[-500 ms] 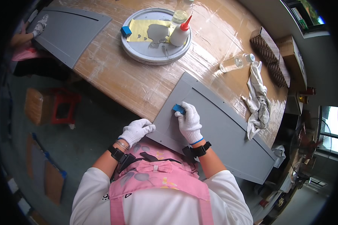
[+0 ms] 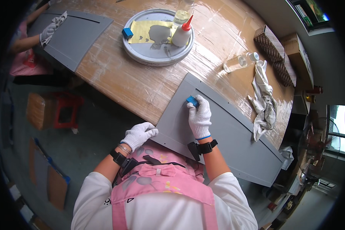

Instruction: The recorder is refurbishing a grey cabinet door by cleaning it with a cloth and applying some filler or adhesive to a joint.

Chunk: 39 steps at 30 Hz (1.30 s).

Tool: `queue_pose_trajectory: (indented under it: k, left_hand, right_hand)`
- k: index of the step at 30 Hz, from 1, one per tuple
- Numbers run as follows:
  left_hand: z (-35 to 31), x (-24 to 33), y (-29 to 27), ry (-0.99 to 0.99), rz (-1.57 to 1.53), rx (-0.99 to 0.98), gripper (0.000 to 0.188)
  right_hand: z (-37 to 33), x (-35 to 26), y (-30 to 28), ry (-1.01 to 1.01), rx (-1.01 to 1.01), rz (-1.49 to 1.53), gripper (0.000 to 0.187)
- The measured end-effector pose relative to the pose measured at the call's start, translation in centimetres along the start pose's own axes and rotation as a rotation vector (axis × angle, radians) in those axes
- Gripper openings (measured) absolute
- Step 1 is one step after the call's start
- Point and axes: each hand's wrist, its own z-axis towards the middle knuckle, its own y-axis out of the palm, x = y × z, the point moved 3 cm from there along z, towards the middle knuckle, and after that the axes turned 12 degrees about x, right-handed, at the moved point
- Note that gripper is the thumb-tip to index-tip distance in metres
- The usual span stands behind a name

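Note:
A flat grey panel (image 2: 234,142) with a long slot near its far edge lies across the table's front edge. My right hand (image 2: 200,119), in a white knitted glove, pinches a small blue block (image 2: 193,101) against the panel's face, left of its middle. My left hand (image 2: 140,135), gloved alike, grips the panel's near left corner with its fingertips; their undersides are hidden. Beyond the panel stands a round grey lid or tray (image 2: 151,59). On it are a yellow sheet (image 2: 142,30) with a grey smear, a second blue block (image 2: 127,33) and a white squeeze bottle (image 2: 181,37) with a red nozzle.
A clear bottle (image 2: 239,62) lies beside a crumpled cloth (image 2: 265,101) on the right of the film-covered table (image 2: 119,90). Patterned boxes (image 2: 270,46) stand behind. At far left another person's gloved hand (image 2: 48,35) holds a cloth on another grey panel (image 2: 78,38).
My right hand has slid the blue block away from me and rightward over the panel. My left hand stays put. The other person's hand has moved right across their panel.

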Motion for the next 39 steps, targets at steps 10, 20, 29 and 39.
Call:
queue_pose_trajectory:
  k: [10,20,29,39]
  left_hand:
    - [-0.1,0.4,-0.1,-0.014,0.044,-0.003,0.039]
    - [0.3,-0.6,0.0,-0.005,0.010,0.003,0.039]
    - [0.3,-0.6,0.1,0.001,0.025,0.004,0.039]
    - [0.2,-0.3,0.0,-0.022,0.010,-0.013,0.041]
  right_hand:
    - [-0.7,-0.9,0.4,-0.107,-0.137,0.074,0.042]
    - [0.3,0.0,0.6,-0.043,-0.106,0.061,0.043]
    - [2.5,2.3,0.6,-0.113,-0.063,-0.044,0.042]
    - [1.9,2.5,0.6,-0.051,-0.163,0.082,0.042]
